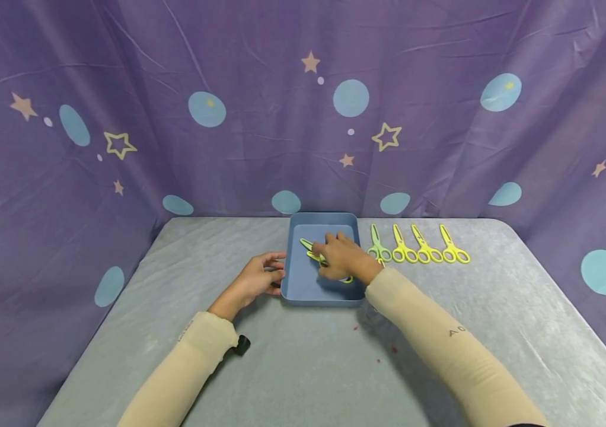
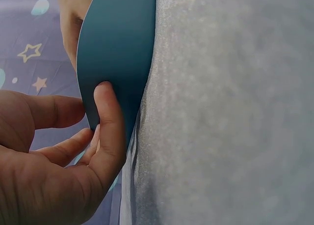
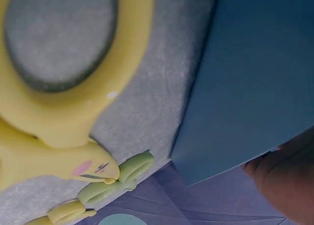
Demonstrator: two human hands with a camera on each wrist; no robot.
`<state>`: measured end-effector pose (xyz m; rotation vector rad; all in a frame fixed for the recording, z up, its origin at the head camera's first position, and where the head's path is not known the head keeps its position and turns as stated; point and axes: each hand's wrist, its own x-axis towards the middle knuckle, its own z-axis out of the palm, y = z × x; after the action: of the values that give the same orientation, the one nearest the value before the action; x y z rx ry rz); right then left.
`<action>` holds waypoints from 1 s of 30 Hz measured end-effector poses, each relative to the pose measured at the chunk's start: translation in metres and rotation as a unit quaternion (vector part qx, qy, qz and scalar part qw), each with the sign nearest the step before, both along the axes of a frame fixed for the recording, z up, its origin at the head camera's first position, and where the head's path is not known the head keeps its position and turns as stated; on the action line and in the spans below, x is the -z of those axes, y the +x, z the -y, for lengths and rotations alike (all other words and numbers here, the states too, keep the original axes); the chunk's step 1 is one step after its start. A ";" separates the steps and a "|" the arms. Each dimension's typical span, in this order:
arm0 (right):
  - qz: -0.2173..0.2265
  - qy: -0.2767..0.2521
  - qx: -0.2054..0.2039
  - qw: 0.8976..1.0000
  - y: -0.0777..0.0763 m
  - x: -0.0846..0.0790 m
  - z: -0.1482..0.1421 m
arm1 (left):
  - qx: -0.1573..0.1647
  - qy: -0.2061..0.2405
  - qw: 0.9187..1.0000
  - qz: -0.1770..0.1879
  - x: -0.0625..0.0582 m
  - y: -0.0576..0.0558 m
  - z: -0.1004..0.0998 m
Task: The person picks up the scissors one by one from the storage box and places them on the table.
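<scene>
The blue tray (image 1: 324,293) lies at the far middle of the table with green and yellow scissors (image 1: 306,244) inside. My right hand (image 1: 340,256) reaches over the tray's right wall, fingers bent down, and grips scissors there, covering much of them. In the right wrist view the tray wall (image 3: 245,82) hides most of that hand (image 3: 287,178). At the tray's left side, my left hand (image 1: 257,276) touches the outer wall with its fingers spread. The left wrist view shows this hand (image 2: 64,161) with fingertips against the wall (image 2: 117,43) and rim.
Right of the tray stands a row of several scissors, one green (image 1: 379,250) and others yellow (image 1: 424,249). Another yellow pair (image 3: 64,131) lies close under my right wrist, beside the tray. Small red bits (image 1: 394,349) dot the grey tablecloth (image 1: 303,367). A purple curtain (image 1: 260,166) hangs behind.
</scene>
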<state>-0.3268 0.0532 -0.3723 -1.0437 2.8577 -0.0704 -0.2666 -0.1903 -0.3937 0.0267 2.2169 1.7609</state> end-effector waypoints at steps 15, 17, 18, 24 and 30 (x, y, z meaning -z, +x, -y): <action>0.033 0.035 0.019 0.999 -0.005 -0.004 0.007 | 0.003 -0.002 1.000 -0.001 -0.001 0.001 0.002; 0.038 0.038 0.019 0.998 -0.006 -0.004 0.007 | 0.004 -0.001 1.000 0.000 -0.001 0.001 0.002; 0.039 0.039 0.017 0.998 -0.006 -0.005 0.008 | 0.005 0.000 1.000 0.001 -0.001 0.001 0.002; 0.045 0.036 0.003 0.998 -0.011 -0.004 0.007 | 0.008 0.000 1.000 0.001 0.000 0.000 0.002; 0.057 0.029 -0.009 0.998 -0.014 -0.003 0.006 | 0.008 -0.001 1.000 0.000 -0.001 0.001 0.002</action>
<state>-0.3407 0.0473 -0.3698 -1.0203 2.7315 -0.0441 -0.2659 -0.1918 -0.3930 0.0436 2.2130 1.7507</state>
